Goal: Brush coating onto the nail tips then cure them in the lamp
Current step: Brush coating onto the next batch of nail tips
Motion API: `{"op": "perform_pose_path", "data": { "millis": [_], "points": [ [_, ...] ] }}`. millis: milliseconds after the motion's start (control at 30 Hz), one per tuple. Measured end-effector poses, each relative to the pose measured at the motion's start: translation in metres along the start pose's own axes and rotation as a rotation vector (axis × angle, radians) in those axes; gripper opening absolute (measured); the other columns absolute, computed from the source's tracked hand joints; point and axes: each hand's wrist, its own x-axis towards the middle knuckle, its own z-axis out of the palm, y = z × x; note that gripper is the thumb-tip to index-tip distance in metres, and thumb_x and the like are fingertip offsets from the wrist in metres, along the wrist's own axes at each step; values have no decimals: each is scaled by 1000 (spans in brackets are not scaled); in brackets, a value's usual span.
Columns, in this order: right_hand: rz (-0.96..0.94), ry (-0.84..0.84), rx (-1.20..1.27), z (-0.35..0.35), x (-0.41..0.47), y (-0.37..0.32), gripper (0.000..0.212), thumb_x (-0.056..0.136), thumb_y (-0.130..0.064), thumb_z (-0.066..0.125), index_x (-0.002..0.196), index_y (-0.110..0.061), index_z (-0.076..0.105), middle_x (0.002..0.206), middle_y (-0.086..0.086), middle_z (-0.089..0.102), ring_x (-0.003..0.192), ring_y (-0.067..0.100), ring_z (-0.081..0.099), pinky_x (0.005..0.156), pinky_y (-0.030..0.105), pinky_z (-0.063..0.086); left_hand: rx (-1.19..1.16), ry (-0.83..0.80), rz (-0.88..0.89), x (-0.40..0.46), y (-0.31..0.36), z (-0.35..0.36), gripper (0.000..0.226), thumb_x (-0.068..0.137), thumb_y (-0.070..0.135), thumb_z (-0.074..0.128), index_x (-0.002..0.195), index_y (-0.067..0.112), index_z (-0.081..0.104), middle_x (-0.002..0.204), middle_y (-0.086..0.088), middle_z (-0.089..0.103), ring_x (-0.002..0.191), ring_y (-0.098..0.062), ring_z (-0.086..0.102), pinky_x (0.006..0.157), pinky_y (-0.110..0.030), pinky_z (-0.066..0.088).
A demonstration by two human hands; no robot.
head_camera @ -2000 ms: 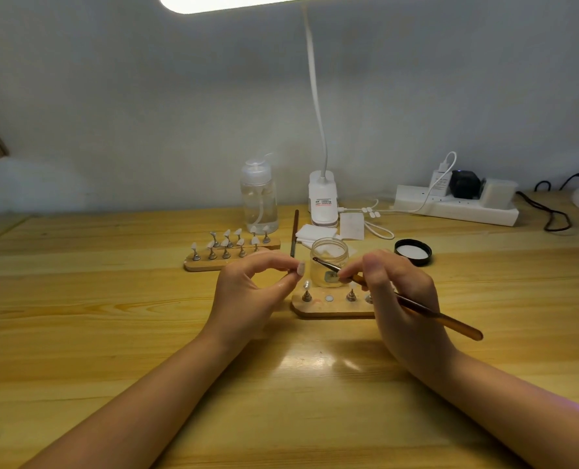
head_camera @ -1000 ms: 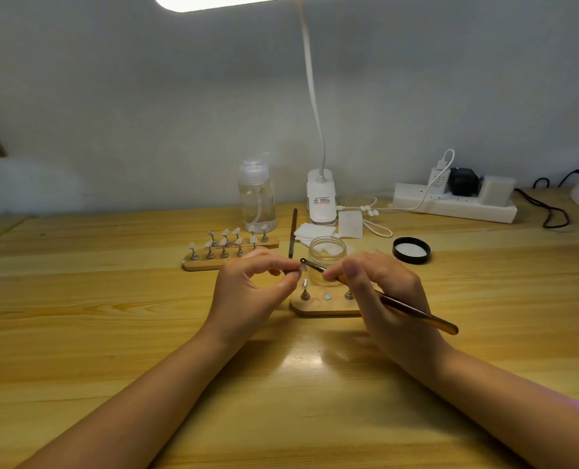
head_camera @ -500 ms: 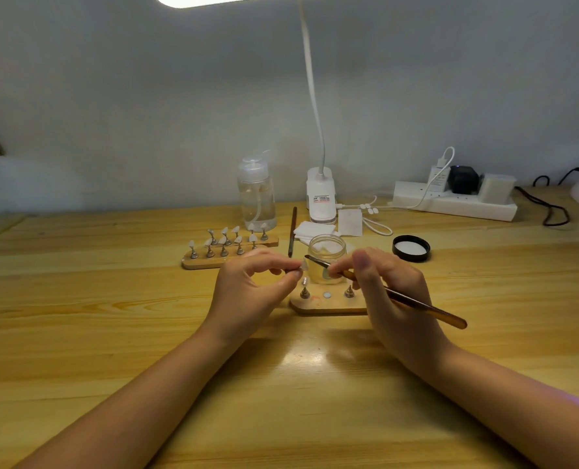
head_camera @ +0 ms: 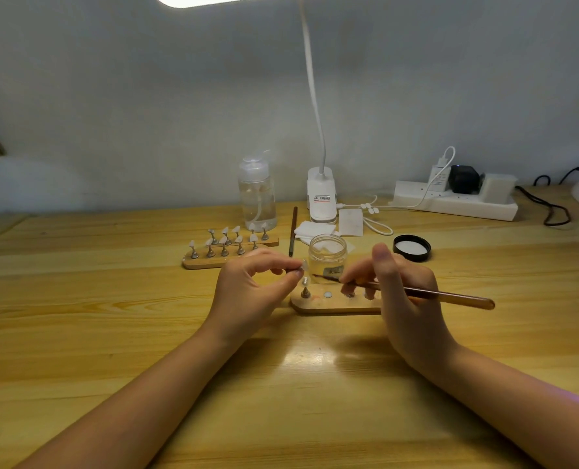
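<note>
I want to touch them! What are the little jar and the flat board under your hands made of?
The jar looks like clear glass or hard plastic: you see straight through it, and it shines. The board looks like pale, smooth wood, with grain lines like the table, perhaps varnished.

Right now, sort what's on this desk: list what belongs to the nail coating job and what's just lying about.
In use:
left hand pinching a nail tip
right hand holding the brush
open jar
near stand
far stands with tips

Lying about:
pump bottle
power strip
spare brush
jar lid
</note>
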Motion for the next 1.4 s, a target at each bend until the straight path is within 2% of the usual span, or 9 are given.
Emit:
{"op": "perform_pose_path", "data": {
  "millis": [133,300,533,633,733,967,1200,1300,1400],
  "points": [
    [-40,-25,-78,2,3,0,45,90,-43,31,79,-13,64,76,-5,65,74,-1,60,66,12,43,0,-2,10,-1,-1,-1,22,75,6,70,87,24,67,80,13,63,78,0,56,70,-7,44],
    [-28,-53,-90,2,3,1,46,90,-46,31,78,-15,65,75,-5,66,74,3,62,66,17,46,-5,-4,16,-1,-1,-1,23,75,6,70,86,26,67,79,15,63,77,4,56,68,-6,44],
    [-2,-53,-2,1,0,0,46,91,-46,33,67,-21,63,61,-7,62,61,3,60,64,12,41,1,-3,23,-2,-2,-2,23,75,7,70,83,28,67,78,16,63,76,4,56,68,-6,44],
    [12,-6,17,2,2,0,39,91,-41,35,71,-21,62,66,-6,64,64,2,60,59,10,41,-7,-8,21,-1,-2,-2,23,75,8,70,83,29,67,78,17,63,75,5,57,68,-6,44],
    [-8,-24,-53,2,4,0,41,90,-46,32,79,-20,63,76,-7,64,74,-1,59,65,10,42,-9,-10,24,0,-1,0,23,75,7,70,83,28,67,77,17,63,74,5,57,68,-6,44],
    [-8,-52,-81,3,4,0,32,90,-32,39,79,-19,66,76,-5,67,74,6,64,67,29,50,-6,-9,7,-2,-2,-2,24,76,8,69,83,30,66,80,16,64,76,5,56,67,-6,44],
    [-11,-50,0,0,0,-2,37,92,-34,38,72,-16,64,67,-5,64,63,1,60,58,12,43,-16,-5,-8,0,-1,0,21,76,8,69,86,27,67,81,15,64,77,5,57,68,-6,44],
    [-2,-11,-11,1,2,-2,33,90,-31,36,74,-19,63,69,-6,64,67,-1,60,59,8,41,-13,-7,-12,-1,-2,-1,21,76,8,69,86,26,67,81,14,64,78,3,57,69,-6,44],
    [-19,-39,-85,2,4,-3,35,90,-37,36,79,-17,64,76,-7,64,73,-4,59,64,8,41,-13,-6,-11,-2,-3,-1,22,76,7,69,85,26,67,79,14,63,78,2,56,70,-7,45]
  ]
}}
